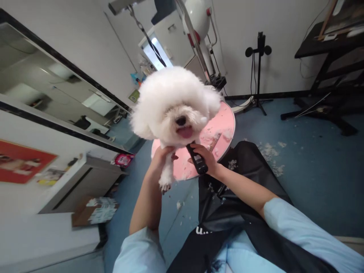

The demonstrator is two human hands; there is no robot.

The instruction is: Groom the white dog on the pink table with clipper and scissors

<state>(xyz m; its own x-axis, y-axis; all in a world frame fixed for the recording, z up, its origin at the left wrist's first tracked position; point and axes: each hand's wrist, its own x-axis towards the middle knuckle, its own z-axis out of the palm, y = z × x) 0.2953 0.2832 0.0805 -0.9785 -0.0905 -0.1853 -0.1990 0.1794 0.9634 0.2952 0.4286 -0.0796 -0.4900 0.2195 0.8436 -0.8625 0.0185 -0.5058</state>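
Observation:
A fluffy white dog (176, 94) faces me on a round pink grooming table (218, 129), mouth open and tongue out. My left hand (166, 153) is closed around the upper part of its foreleg (167, 172); the paw hangs past the table's edge. In my right hand (206, 157) is a black hair clipper (197, 159), its front end up under the dog's chin and chest. The fur hides the clipper's blade. Behind the right hand a comb (215, 142) lies on the tabletop among tufts of cut fur.
A grooming arm (189, 26) with a dark loop strap (153, 47) rises behind the dog. White fur clippings (270, 153) lie on the blue floor. A black stand (258, 72) and a dark table (321, 45) are at the right. A long mirror (65, 83) runs along the left wall.

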